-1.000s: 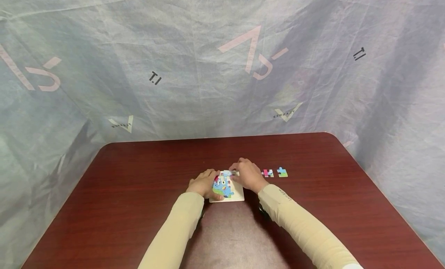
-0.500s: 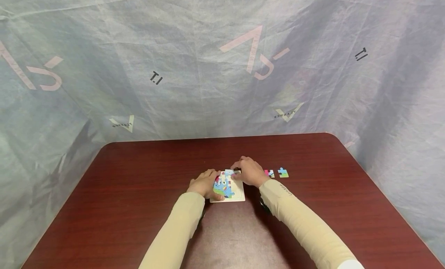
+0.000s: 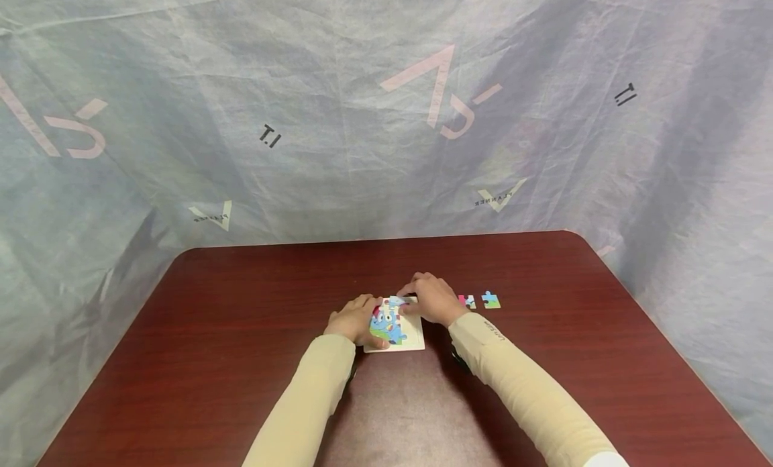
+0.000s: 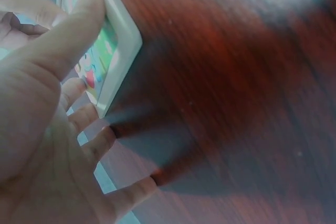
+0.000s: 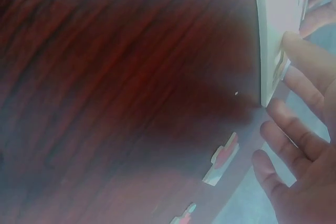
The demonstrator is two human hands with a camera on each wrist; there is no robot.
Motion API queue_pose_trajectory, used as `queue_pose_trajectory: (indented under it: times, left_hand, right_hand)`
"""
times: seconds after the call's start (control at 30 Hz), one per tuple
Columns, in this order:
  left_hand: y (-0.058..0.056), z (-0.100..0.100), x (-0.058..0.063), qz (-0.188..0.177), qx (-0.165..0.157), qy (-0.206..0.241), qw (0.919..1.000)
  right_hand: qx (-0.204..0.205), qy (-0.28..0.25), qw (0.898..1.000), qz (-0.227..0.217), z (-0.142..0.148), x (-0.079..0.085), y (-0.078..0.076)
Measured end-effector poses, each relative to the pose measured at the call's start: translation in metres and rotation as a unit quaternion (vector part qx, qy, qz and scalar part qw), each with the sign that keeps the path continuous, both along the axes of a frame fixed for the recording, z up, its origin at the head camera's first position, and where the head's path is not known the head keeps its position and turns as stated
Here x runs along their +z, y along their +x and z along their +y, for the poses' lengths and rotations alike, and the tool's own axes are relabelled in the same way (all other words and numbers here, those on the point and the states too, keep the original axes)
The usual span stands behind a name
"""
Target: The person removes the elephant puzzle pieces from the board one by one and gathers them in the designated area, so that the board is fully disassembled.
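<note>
A pale puzzle board (image 3: 414, 335) lies on the table, its left part filled with pieces showing a blue cartoon figure on green. My left hand (image 3: 355, 321) rests over the board's left side, fingers spread along that edge, thumb (image 4: 79, 30) laid across the front rim. At the far right corner my right hand (image 3: 436, 300) pinches a light-blue puzzle piece (image 3: 397, 300) between thumb and index finger, right over the board. Much of this piece is hidden by the fingers. The other right fingers (image 5: 283, 129) extend loosely past the board's edge.
Right of my right hand lie two loose puzzle pieces, a pink-and-white one (image 3: 468, 301) partly covered by the hand and a blue-green one (image 3: 490, 300). The dark red table (image 3: 253, 306) ends at a grey fabric curtain (image 3: 338, 151) behind.
The right hand shifts slightly away and back around the board's far right corner with the puzzle piece. The left hand stays in place.
</note>
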State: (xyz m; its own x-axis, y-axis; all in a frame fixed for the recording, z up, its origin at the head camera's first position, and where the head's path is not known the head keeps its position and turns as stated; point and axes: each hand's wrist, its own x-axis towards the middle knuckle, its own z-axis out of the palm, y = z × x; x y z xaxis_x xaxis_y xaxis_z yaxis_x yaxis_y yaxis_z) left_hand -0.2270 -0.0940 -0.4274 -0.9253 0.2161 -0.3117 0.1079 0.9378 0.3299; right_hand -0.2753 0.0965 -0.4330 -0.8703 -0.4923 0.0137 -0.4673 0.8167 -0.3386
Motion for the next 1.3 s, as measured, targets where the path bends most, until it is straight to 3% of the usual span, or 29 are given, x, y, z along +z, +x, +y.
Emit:
queue_pose_trajectory:
  times: [0.23, 0.53, 0.77, 1.3]
  left_hand:
    - [0.007, 0.002, 0.011, -0.002, 0.0, 0.013, 0.9999]
    - [0.004, 0.005, 0.006, -0.006, -0.005, 0.02, 0.9998]
    - [0.003, 0.003, 0.01, -0.002, 0.004, 0.027, 0.9996]
    - [0.005, 0.002, 0.012, 0.0, 0.006, 0.042, 0.9991]
  right_hand:
    - [-0.007, 0.01, 1.0, 0.007, -0.003, -0.002, -0.002]
    - [-0.001, -0.01, 1.0, 0.025, 0.005, -0.006, 0.0]
    - [-0.008, -0.048, 0.998, 0.033, 0.016, 0.004, 0.001]
    - [0.02, -0.034, 0.999, 0.023, 0.063, 0.024, 0.022]
